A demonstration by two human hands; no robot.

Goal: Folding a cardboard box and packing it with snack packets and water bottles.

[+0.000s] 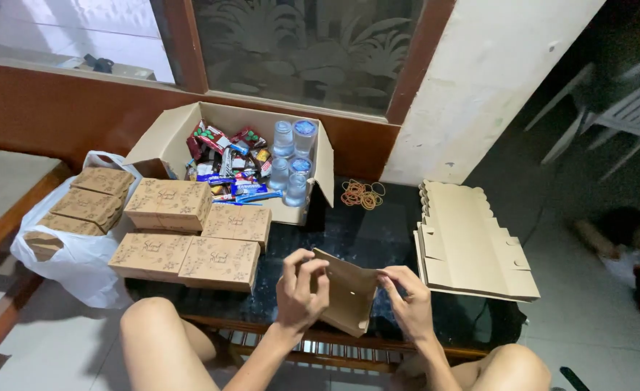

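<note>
At six o'clock of the dark glossy tabletop [378, 239], near its front edge: one partly folded brown cardboard box blank [345, 289], held off the surface between both hands, tilted, a flap raised at its upper edge. Left hand [302, 289] closed on the blank's left side, fingers curled over the flap, apparently to press a fold; right hand [407, 300] pinching the right edge, thumb and fingers meeting on the card, seemingly to steady it. At three o'clock: stack of flat unfolded blanks [472, 242], lying within reach of the right hand. At nine to ten o'clock: finished patterned boxes [189, 235], closed, stacked in two layers, just beside a white plastic bag [73, 257] holding more of the same. At twelve o'clock: open carton [244, 156] of wrapped snacks and sealed water cups [291, 159], placed against the wall. Between carton and flat blanks: loose pile of rubber bands [362, 194]. Hidden: the lower part of the held blank behind the hands; bag contents only partly visible; objects at far right dim and indistinct.
</note>
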